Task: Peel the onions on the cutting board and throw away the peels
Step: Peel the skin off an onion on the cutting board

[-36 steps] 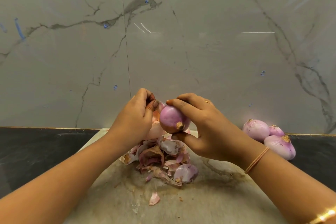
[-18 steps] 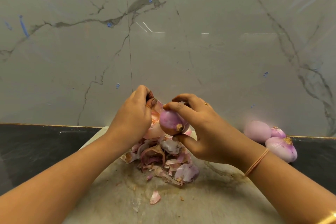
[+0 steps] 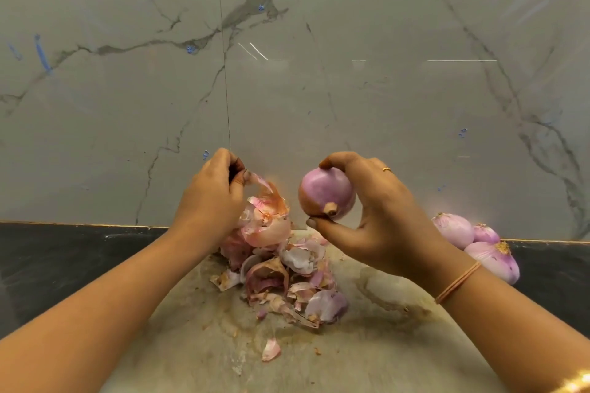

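My right hand (image 3: 380, 220) grips a purple onion (image 3: 325, 193) between thumb and fingertips, held above the cutting board (image 3: 367, 348) with its root end toward me. To its left, my left hand (image 3: 212, 198) pinches a strip of pink-orange peel (image 3: 266, 188) that hangs down clear of the onion. Below both hands a heap of loose peels (image 3: 281, 268) lies on the board. One small peel scrap (image 3: 271, 349) lies nearer me.
Three peeled onions (image 3: 472, 241) lie on the dark counter (image 3: 64, 262) to the right of the board, by the marble wall (image 3: 319, 89). A thin wet stain marks the board under my right wrist.
My hands have drawn apart. The left one has pulled a peel strip off the onion to the left, and the right one has lifted the onion up and to the right.
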`<state>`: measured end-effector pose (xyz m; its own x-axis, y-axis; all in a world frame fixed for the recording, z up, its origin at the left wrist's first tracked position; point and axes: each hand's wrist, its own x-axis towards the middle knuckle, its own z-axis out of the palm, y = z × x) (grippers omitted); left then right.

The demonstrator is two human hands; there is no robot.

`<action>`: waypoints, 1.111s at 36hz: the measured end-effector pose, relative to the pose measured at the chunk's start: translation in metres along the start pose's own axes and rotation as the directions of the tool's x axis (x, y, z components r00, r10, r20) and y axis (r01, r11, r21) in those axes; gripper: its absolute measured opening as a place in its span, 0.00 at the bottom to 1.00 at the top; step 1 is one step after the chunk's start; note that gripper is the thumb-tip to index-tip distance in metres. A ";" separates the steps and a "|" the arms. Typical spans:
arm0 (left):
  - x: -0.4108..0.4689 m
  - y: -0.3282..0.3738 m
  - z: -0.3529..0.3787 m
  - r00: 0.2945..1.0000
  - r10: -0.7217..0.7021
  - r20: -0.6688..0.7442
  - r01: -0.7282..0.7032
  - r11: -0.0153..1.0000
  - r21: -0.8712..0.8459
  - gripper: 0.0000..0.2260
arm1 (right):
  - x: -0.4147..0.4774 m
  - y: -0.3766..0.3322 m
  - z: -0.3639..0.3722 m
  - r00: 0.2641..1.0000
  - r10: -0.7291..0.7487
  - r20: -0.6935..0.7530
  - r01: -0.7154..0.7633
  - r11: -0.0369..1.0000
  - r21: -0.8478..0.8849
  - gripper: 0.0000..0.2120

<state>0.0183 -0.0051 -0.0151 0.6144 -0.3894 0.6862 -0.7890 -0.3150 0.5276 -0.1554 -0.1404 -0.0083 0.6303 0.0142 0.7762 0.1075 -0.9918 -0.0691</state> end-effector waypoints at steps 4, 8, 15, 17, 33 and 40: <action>-0.007 0.006 0.001 0.983 0.146 0.108 -0.139 0.988 -0.067 0.12 | 0.000 0.000 -0.001 0.988 0.156 0.022 -0.157 0.973 0.170 0.26; -0.013 0.014 0.001 0.914 0.369 0.171 -0.333 0.920 -0.207 0.17 | 0.000 0.003 0.000 0.961 0.271 0.052 -0.274 0.916 0.294 0.23; -0.018 0.022 -0.001 0.802 0.557 0.216 -0.494 0.822 -0.282 0.15 | 0.001 0.003 0.002 0.944 0.316 0.096 -0.327 0.859 0.393 0.26; -0.018 0.021 -0.001 0.787 0.570 0.236 -0.510 0.816 -0.271 0.17 | 0.001 0.002 0.002 0.946 0.300 0.126 -0.325 0.856 0.403 0.26; -0.019 0.016 0.003 0.745 0.588 0.314 -0.495 0.803 -0.330 0.16 | -0.001 0.011 0.005 0.892 0.282 0.353 -0.441 0.716 0.541 0.25; -0.019 0.019 0.002 0.748 0.591 0.302 -0.503 0.801 -0.324 0.11 | 0.001 0.013 0.004 0.894 0.291 0.341 -0.444 0.674 0.590 0.26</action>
<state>-0.0086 -0.0057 -0.0191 -0.0037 -0.7387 0.6740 -0.9445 0.2240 0.2403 -0.1502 -0.1530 -0.0116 0.8569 -0.2325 0.4601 0.2461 -0.5997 -0.7614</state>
